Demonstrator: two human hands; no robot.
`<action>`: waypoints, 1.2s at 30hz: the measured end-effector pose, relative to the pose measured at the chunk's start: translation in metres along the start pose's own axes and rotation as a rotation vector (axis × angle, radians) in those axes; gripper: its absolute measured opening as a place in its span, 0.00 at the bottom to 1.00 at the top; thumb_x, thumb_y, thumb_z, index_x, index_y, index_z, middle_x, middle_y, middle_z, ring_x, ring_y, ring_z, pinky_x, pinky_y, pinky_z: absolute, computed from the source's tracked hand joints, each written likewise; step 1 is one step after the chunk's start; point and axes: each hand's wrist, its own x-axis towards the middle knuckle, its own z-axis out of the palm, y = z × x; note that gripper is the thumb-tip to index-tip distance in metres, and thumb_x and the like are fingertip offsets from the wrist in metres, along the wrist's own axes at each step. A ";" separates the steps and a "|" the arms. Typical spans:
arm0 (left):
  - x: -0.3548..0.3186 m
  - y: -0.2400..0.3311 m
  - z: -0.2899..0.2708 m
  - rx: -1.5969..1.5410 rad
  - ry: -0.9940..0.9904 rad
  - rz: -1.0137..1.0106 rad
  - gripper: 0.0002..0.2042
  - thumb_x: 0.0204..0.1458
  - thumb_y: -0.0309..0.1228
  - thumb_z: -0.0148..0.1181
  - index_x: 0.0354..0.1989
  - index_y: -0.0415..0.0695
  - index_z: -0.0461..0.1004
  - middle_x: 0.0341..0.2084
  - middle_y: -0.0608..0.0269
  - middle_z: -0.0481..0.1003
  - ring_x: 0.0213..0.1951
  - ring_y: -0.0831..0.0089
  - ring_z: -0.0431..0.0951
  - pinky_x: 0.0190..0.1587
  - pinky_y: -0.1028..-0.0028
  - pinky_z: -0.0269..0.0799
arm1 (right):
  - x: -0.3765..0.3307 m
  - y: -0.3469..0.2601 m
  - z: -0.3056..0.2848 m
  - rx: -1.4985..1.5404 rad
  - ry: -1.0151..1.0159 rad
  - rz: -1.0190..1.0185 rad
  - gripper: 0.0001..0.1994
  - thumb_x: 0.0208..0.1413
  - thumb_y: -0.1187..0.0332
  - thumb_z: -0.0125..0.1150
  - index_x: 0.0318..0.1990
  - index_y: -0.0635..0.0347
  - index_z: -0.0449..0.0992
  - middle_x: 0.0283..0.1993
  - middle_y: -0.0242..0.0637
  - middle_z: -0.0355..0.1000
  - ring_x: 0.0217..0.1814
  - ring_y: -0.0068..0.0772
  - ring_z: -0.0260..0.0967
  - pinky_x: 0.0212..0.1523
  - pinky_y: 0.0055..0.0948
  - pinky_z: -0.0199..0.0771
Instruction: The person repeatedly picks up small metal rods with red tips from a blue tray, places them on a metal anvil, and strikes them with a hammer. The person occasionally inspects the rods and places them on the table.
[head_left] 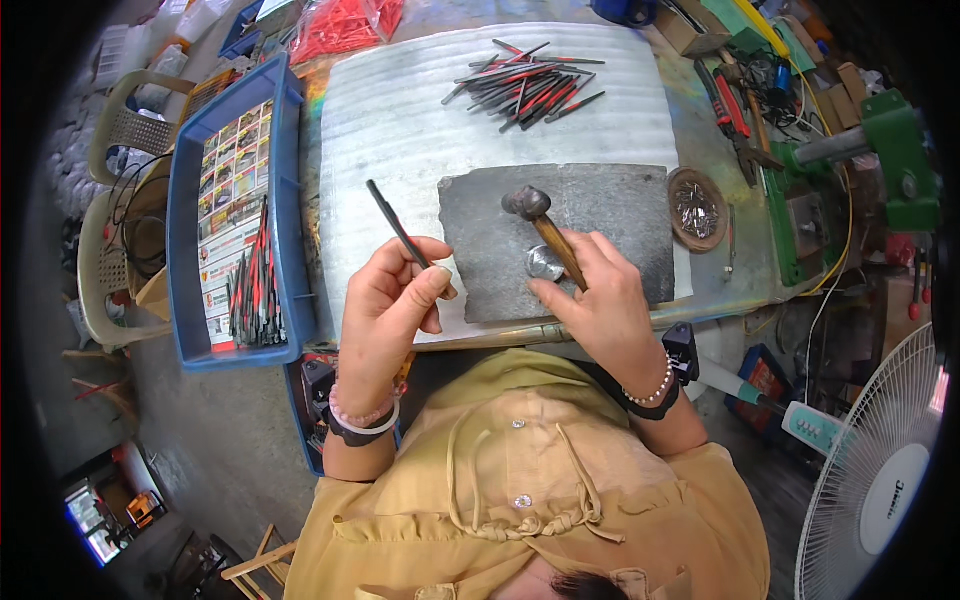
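Observation:
My left hand (388, 305) pinches a thin black-and-red rod (392, 217), which points up and away to the left. In my right hand (607, 305) is the wooden handle of a hammer (560, 250), its dark head lying over a flat grey metal plate (625, 215). A small shiny silvery round piece (543, 263) rests on the plate beside the handle, partly hidden. Beyond the plate, a loose pile of similar black-and-red rods (525, 85) lies on a white foam sheet (380, 110).
At left, a blue tray (292, 200) lined with printed paper holds more rods (258, 295). A round bowl (680, 240) of small metal pins sits right of the plate. Farther right are red-handled pliers (735, 110), a green vise-like tool (895, 150) and a white fan (890, 480).

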 end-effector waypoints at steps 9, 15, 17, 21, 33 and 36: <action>0.015 -0.013 0.000 0.357 0.058 0.099 0.16 0.54 0.23 0.62 0.51 0.34 0.71 0.16 0.73 0.66 0.18 0.87 0.62 0.20 0.82 0.59 | -0.005 0.011 -0.004 0.091 0.042 0.093 0.20 0.48 0.70 0.70 0.48 0.67 0.74 0.29 0.35 0.70 0.25 0.23 0.63 0.29 0.26 0.67; 0.014 -0.011 -0.007 0.387 0.093 0.087 0.17 0.54 0.23 0.62 0.52 0.34 0.70 0.16 0.73 0.66 0.18 0.87 0.62 0.20 0.82 0.58 | -0.008 0.019 -0.002 0.099 0.061 0.094 0.17 0.48 0.72 0.69 0.46 0.67 0.75 0.25 0.30 0.68 0.25 0.18 0.61 0.28 0.22 0.64; 0.013 -0.011 -0.013 0.365 0.150 0.081 0.17 0.54 0.23 0.62 0.52 0.34 0.70 0.16 0.73 0.66 0.18 0.87 0.62 0.20 0.82 0.58 | -0.008 0.020 -0.001 0.096 0.054 0.089 0.17 0.48 0.73 0.69 0.46 0.68 0.75 0.25 0.29 0.68 0.24 0.18 0.61 0.28 0.22 0.64; 0.007 -0.012 -0.025 0.370 0.184 0.074 0.18 0.54 0.23 0.63 0.52 0.34 0.71 0.16 0.73 0.65 0.19 0.86 0.61 0.20 0.82 0.57 | -0.007 0.022 0.001 0.100 0.041 0.093 0.16 0.49 0.74 0.68 0.46 0.68 0.75 0.24 0.29 0.68 0.24 0.17 0.61 0.28 0.21 0.64; 0.007 -0.049 -0.019 0.672 0.123 0.160 0.19 0.51 0.25 0.64 0.51 0.34 0.70 0.16 0.54 0.71 0.18 0.67 0.71 0.24 0.71 0.67 | -0.013 0.022 0.004 0.254 0.093 0.194 0.14 0.54 0.71 0.65 0.46 0.67 0.74 0.24 0.33 0.70 0.25 0.21 0.67 0.29 0.25 0.69; 0.009 -0.060 -0.025 0.703 0.152 0.161 0.20 0.50 0.25 0.64 0.52 0.34 0.69 0.16 0.52 0.71 0.18 0.63 0.72 0.25 0.69 0.68 | -0.013 0.022 0.004 0.206 0.125 0.152 0.13 0.55 0.71 0.64 0.46 0.67 0.74 0.23 0.32 0.70 0.24 0.19 0.66 0.28 0.24 0.68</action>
